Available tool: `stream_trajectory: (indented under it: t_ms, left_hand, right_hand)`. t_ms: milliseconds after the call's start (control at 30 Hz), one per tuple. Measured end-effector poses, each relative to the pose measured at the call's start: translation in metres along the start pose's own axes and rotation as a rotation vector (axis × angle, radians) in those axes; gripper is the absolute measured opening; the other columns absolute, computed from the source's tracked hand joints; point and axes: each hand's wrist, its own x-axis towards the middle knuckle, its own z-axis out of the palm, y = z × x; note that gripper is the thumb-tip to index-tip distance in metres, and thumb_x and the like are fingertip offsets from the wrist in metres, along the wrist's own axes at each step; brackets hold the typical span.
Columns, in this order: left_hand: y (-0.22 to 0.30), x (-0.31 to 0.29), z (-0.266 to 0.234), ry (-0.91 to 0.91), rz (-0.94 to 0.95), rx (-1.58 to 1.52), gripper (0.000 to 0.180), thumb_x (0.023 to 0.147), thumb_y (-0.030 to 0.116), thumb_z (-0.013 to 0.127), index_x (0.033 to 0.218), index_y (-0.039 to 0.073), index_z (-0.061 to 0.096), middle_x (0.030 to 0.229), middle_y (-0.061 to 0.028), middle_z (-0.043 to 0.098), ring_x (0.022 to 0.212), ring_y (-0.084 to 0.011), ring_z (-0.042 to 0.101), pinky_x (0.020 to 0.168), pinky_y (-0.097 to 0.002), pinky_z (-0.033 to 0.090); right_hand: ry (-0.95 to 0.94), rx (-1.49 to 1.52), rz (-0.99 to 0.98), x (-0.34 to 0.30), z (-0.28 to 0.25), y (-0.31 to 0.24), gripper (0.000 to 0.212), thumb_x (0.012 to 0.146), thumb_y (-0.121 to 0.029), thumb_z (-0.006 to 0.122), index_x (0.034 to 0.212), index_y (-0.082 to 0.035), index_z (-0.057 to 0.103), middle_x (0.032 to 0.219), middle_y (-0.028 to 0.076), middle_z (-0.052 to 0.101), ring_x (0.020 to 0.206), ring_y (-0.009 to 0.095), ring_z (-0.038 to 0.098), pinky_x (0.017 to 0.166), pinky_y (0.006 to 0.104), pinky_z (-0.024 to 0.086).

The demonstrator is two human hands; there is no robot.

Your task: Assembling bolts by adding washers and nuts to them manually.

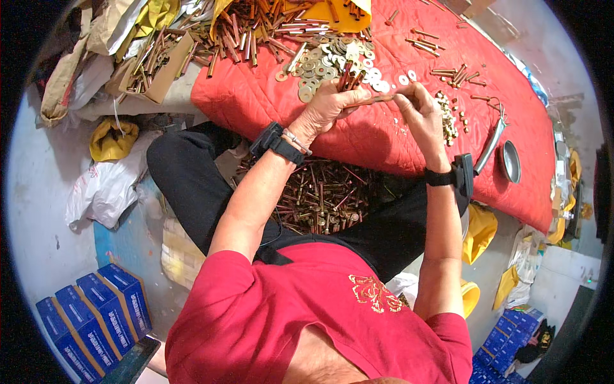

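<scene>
My left hand [325,110] is closed around several brassy-red metal sleeves [347,78] that stick up from its fist. Between its thumb and fingers it also grips a long anchor bolt [377,99], which points to the right. The fingertips of my right hand [419,112] pinch the far end of that bolt; any small part there is hidden. Just beyond both hands lies a heap of flat washers [329,61], with a few loose ones near my right fingers. Small brassy nuts [448,121] are scattered right of my right hand.
A red quilted cloth [396,150] covers the work surface. A yellow bag [355,16] spills sleeves at the back. Loose bolts [457,75] lie right, near a metal dish [510,161]. Between my legs is a pile of bolts [320,198]. Blue boxes [96,313] stand lower left.
</scene>
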Motion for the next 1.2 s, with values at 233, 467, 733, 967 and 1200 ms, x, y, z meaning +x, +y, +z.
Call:
stream_trajectory:
  t_ms: [233, 467, 733, 967, 1200]
  left_hand:
    - [0.001, 0.001, 0.001, -0.002, -0.025, 0.008, 0.017, 0.085, 0.019, 0.062, 0.073, 0.008, 0.057, 0.058, 0.0049, 0.044, 0.048, -0.0047, 0.035, 0.043, -0.0207, 0.026]
    - [-0.002, 0.004, -0.002, -0.012, -0.012, -0.011, 0.015, 0.084, 0.019, 0.062, 0.074, 0.009, 0.058, 0.058, 0.0049, 0.045, 0.047, -0.0051, 0.035, 0.043, -0.0207, 0.026]
    - [-0.003, 0.005, -0.002, 0.012, -0.023, 0.017, 0.015, 0.084, 0.019, 0.063, 0.074, 0.010, 0.058, 0.058, 0.0059, 0.045, 0.046, -0.0046, 0.034, 0.043, -0.0208, 0.025]
    - [-0.005, 0.006, 0.004, 0.097, 0.129, 0.355, 0.017, 0.085, 0.020, 0.064, 0.074, 0.008, 0.061, 0.061, 0.0040, 0.053, 0.051, -0.0038, 0.043, 0.046, -0.0206, 0.032]
    - [0.016, 0.001, -0.003, 0.604, 0.284, 0.329, 0.013, 0.081, 0.015, 0.068, 0.082, 0.002, 0.065, 0.066, 0.0014, 0.063, 0.056, -0.0063, 0.053, 0.049, -0.0246, 0.043]
  right_hand:
    - [0.016, -0.074, 0.057, 0.004, -0.004, 0.012, 0.030, 0.085, -0.029, 0.062, 0.080, 0.001, 0.059, 0.061, 0.002, 0.053, 0.057, 0.011, 0.047, 0.053, 0.0280, 0.039]
    - [0.073, 0.119, 0.061, -0.001, 0.005, 0.002, 0.018, 0.085, -0.018, 0.062, 0.085, -0.001, 0.058, 0.068, -0.001, 0.055, 0.060, 0.008, 0.048, 0.059, 0.0228, 0.043]
    - [0.031, 0.169, 0.276, 0.006, 0.005, 0.001, 0.020, 0.090, -0.021, 0.058, 0.080, -0.005, 0.054, 0.064, 0.000, 0.051, 0.056, 0.006, 0.048, 0.049, 0.0227, 0.039]
    - [-0.111, 0.307, 0.298, 0.011, 0.013, 0.022, 0.025, 0.093, -0.026, 0.051, 0.080, -0.005, 0.052, 0.061, 0.001, 0.051, 0.055, 0.009, 0.050, 0.049, 0.0234, 0.039]
    - [-0.074, 0.535, 0.391, -0.002, 0.001, 0.022, 0.026, 0.095, -0.028, 0.047, 0.085, -0.005, 0.054, 0.070, 0.002, 0.056, 0.058, 0.009, 0.051, 0.054, 0.0230, 0.041]
